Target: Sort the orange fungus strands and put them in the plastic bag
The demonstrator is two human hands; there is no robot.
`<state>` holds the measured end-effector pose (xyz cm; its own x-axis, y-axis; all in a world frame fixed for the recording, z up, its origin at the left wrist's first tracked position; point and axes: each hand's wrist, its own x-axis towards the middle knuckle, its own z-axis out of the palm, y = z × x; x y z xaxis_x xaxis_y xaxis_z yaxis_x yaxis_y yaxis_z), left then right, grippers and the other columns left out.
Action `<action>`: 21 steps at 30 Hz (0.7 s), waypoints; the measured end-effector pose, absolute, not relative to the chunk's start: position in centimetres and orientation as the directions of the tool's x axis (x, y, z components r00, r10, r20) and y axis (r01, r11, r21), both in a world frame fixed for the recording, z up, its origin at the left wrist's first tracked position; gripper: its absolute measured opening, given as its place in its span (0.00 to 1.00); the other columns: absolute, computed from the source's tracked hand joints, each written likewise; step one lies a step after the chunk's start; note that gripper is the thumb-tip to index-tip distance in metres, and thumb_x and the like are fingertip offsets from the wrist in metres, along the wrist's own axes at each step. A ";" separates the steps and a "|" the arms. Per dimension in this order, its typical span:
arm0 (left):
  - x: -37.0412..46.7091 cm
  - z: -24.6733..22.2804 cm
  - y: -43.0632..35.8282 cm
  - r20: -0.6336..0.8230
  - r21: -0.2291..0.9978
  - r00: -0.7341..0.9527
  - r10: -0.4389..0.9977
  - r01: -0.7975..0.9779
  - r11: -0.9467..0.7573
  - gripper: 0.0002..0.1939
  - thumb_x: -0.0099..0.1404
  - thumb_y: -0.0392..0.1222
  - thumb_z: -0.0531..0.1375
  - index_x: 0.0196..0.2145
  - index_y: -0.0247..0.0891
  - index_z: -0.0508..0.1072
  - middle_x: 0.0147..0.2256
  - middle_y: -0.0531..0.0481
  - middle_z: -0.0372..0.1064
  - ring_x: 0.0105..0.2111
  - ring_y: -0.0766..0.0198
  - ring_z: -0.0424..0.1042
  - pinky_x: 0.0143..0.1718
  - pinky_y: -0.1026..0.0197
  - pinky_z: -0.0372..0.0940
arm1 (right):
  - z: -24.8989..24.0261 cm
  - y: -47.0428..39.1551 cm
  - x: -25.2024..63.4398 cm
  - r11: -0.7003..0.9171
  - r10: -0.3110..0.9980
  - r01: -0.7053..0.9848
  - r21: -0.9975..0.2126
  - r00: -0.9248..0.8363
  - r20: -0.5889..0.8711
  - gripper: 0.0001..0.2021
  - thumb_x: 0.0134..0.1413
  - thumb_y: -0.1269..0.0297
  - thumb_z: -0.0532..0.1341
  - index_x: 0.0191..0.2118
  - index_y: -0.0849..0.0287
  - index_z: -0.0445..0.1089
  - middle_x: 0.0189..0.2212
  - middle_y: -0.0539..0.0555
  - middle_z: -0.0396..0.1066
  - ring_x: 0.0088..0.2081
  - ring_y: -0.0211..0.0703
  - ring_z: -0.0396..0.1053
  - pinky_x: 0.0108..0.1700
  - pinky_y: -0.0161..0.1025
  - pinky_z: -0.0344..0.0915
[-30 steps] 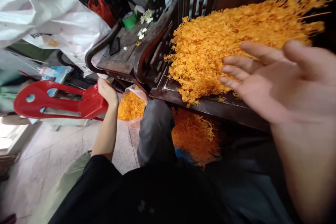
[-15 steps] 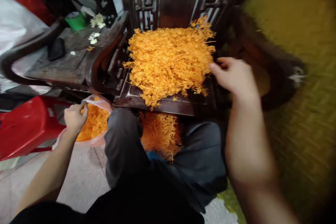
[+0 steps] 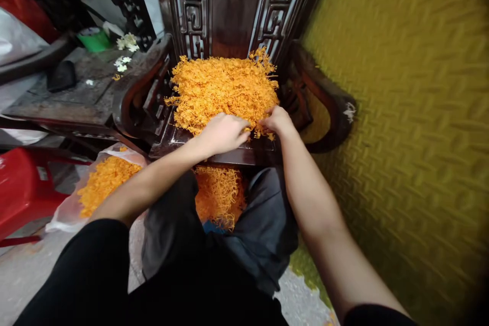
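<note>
A thick heap of orange flower-like pieces with thin stems (image 3: 225, 86) covers much of the dark wooden chair seat (image 3: 179, 137). At the heap's front edge is my left hand (image 3: 225, 135), its fingers bent and closed together. Opposite it, my right hand (image 3: 280, 121) reaches the front right corner of the heap, fingertips pinched among the orange pieces. The two hands face each other a short gap apart. What either one pinches is too small to make out.
More orange pieces (image 3: 219, 193) lie below the seat between my knees. A clear plastic bag (image 3: 66, 214) of them stands at left, by a red plastic stool (image 3: 21, 188). Another chair holds a green tape roll (image 3: 93, 39), a black wallet-like item (image 3: 61, 76) and white blossoms (image 3: 128, 42).
My left hand has left the plastic bag and come over to the heap's front edge. My right hand has moved from the heap's right side to its front corner. The view has shifted.
</note>
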<state>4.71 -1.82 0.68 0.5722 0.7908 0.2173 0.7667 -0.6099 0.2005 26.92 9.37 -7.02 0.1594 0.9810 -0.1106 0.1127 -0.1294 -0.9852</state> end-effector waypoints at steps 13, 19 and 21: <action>7.2 -9.8 7.4 -0.165 0.055 0.537 0.827 0.842 -0.536 0.37 0.71 0.43 0.59 0.74 0.39 0.57 0.77 0.47 0.21 0.78 0.48 0.25 0.75 0.33 0.35 | 0.1 14.0 26.5 0.175 0.703 0.262 -0.949 0.641 0.306 0.10 0.54 0.72 0.57 0.42 0.53 0.61 0.37 0.50 0.67 0.40 0.42 0.67 0.39 0.37 0.70; 6.6 -9.5 8.1 -0.138 0.116 0.557 0.819 0.830 -0.545 0.37 0.69 0.40 0.59 0.73 0.33 0.59 0.77 0.41 0.21 0.78 0.45 0.26 0.75 0.33 0.38 | 3.8 16.7 26.3 0.100 0.797 0.516 -0.850 0.470 0.379 0.17 0.65 0.69 0.52 0.58 0.56 0.57 0.47 0.55 0.68 0.43 0.40 0.65 0.40 0.37 0.69; 6.3 -8.7 8.0 -0.131 0.160 0.587 0.799 0.808 -0.568 0.36 0.66 0.41 0.62 0.71 0.41 0.64 0.78 0.44 0.30 0.77 0.43 0.36 0.74 0.37 0.46 | 4.4 16.6 27.0 0.059 0.877 0.665 -0.744 0.322 0.357 0.22 0.62 0.70 0.56 0.61 0.60 0.58 0.46 0.57 0.70 0.40 0.40 0.67 0.41 0.39 0.70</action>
